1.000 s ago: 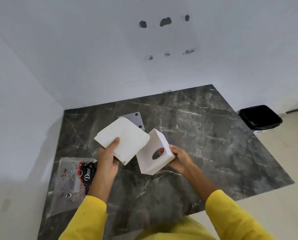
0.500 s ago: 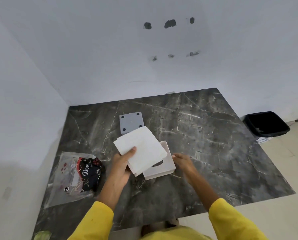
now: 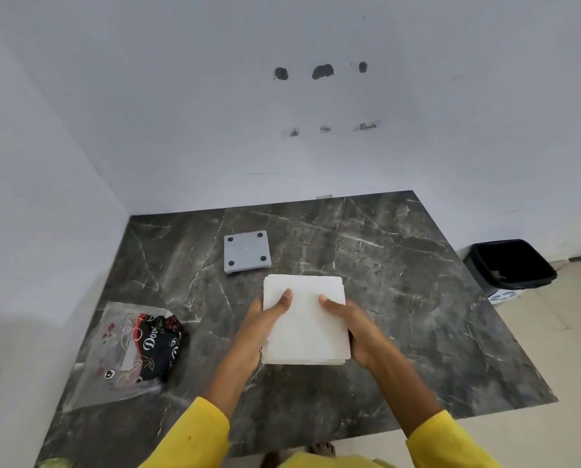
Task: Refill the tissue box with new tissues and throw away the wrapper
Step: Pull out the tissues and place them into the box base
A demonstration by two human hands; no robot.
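White tissues (image 3: 304,319) at frame centre, both hands pinching the stack's edges: left hand (image 3: 262,324), right hand (image 3: 353,324). Box hidden underneath. Keeping the stack square, easing it in evenly.

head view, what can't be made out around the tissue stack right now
- White tissue box: hidden in the head view under the white tissue stack held by left hand and right hand.
- Clear printed wrapper: its lettering is crumpled.
- Black bin: contents too dark.
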